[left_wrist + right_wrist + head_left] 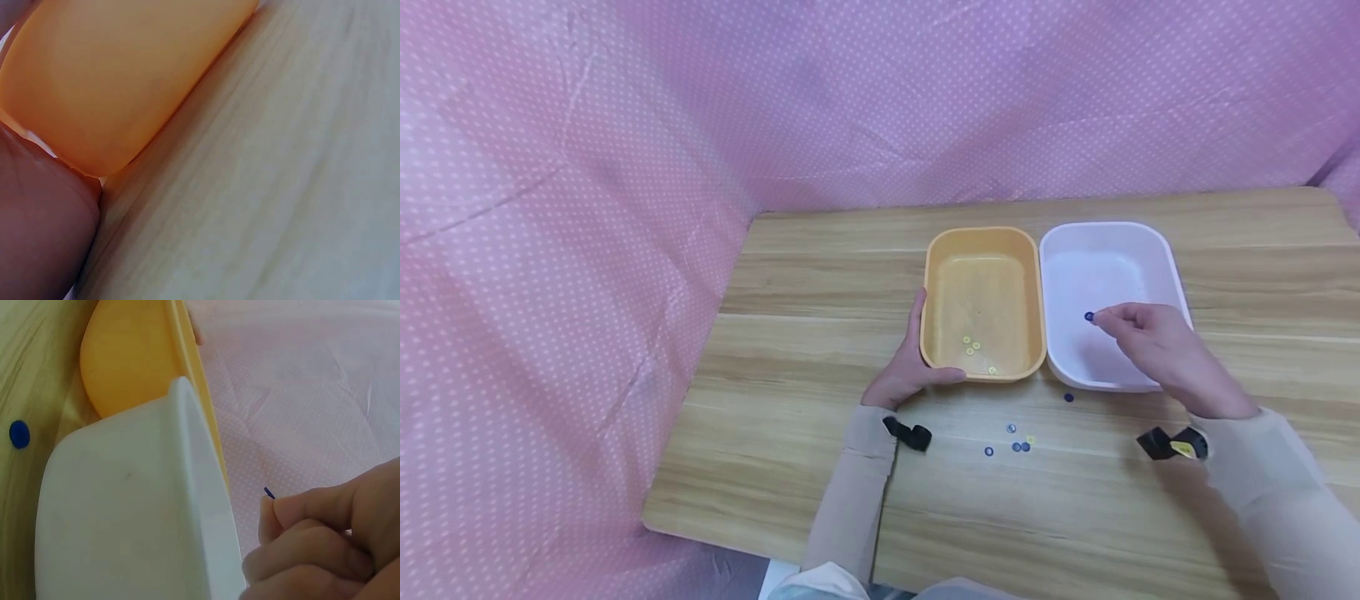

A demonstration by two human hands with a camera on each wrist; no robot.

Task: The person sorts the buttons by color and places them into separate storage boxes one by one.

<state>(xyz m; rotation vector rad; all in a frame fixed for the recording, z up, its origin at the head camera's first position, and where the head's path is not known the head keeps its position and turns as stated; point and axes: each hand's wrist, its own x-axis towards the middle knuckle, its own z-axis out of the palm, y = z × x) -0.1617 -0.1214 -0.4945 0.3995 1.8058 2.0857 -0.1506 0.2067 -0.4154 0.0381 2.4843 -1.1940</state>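
Over the white bin (1097,279), my right hand (1157,350) pinches a small blue button (1088,317) between thumb and forefinger. The same button (269,493) shows edge-on in the right wrist view, level with or above the rim. My left hand (910,367) rests against the near left corner of the yellow bin (981,292), thumb along its front edge and fingers along its left side, fingers looking straight. Several yellow buttons (970,351) lie in the near part of the yellow bin. The white bin's near right part is hidden behind my right hand.
On the table in front of the bins lie several blue buttons (988,452) and one yellow button (1031,439). Another blue button (1069,397) sits close to the white bin's near edge. The two bins stand side by side. A pink dotted cloth (880,100) hangs behind the table.
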